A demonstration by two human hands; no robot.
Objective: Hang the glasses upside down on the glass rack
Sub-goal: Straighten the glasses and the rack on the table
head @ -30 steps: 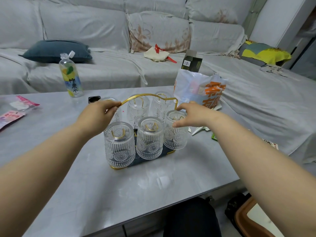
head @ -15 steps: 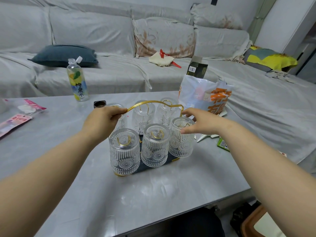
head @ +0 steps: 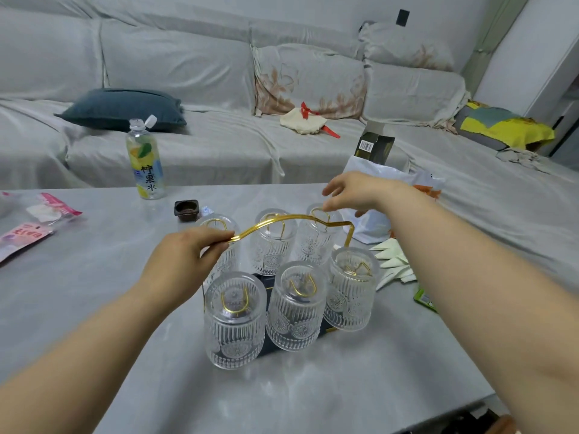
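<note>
While six ribbed clear glasses [head: 235, 321] sit upside down on the gold wire glass rack [head: 291, 218] at the middle of the grey table [head: 94, 277], the person's left hand [head: 185, 258] pinches the rack's arched handle and the right hand [head: 354, 192] hovers with loose, empty fingers above the far-right glass [head: 315, 236]. A careless tug on the handle could rattle the glasses together or tip the rack.

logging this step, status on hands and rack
Left hand shut on rack handle. Right hand open, above back-right glass. Six glasses hung, nothing in the way.
</note>
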